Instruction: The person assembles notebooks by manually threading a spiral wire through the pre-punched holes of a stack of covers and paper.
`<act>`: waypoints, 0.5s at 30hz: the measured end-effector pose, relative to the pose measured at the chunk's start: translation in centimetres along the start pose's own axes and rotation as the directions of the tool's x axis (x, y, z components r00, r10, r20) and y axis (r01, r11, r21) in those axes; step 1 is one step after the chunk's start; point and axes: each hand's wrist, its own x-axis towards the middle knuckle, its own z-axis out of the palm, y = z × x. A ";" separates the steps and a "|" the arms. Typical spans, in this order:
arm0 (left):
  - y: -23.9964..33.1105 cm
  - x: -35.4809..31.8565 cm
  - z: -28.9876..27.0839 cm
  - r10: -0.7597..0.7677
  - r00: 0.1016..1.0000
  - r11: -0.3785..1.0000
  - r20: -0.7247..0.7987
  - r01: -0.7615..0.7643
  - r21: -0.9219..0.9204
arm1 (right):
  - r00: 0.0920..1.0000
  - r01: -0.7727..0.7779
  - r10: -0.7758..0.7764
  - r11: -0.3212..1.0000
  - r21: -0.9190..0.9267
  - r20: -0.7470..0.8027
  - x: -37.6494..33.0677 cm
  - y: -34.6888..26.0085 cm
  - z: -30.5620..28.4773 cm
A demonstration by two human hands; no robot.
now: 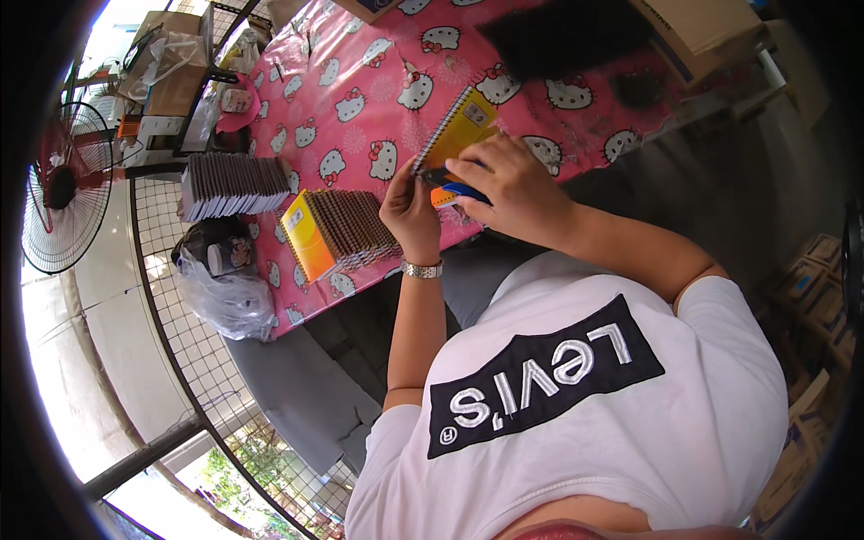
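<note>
A yellow and orange spiral notebook (463, 128) is tilted up over the near edge of the table, its wire coil along the left side. My left hand (412, 214) grips its lower coil end, fingers closed. My right hand (524, 191) is wrapped round blue-handled pliers (468, 191), whose dark jaws are at the coil's lower end beside my left fingers. Whether the jaws pinch the wire is too small to tell. Left of my left hand lies a row of spiral notebooks (310, 241) with a yellow and orange cover in front.
A pink patterned cloth covers the table (351, 144). Farther left stands another stack of notebooks (236, 185), with a clear plastic bag (225, 292) hanging below. A black fan (65, 187) is at far left. Cardboard boxes (706, 31) sit at the back right.
</note>
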 end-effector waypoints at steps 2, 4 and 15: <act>-0.1 -0.1 0.2 0.007 1.000 0.999 -0.028 -0.006 0.033 | 0.988 -0.126 0.115 0.986 0.111 0.103 -0.4 -0.7 -0.1; 0.4 -0.5 0.6 0.015 0.998 0.997 -0.056 -0.011 0.080 | 0.835 -0.543 0.303 0.591 0.596 0.460 0.4 0.6 0.1; 18.9 4.9 -10.0 0.238 0.887 0.321 0.397 -0.457 0.829 | 0.936 -0.319 0.348 0.906 -0.277 0.060 -7.0 14.3 -1.6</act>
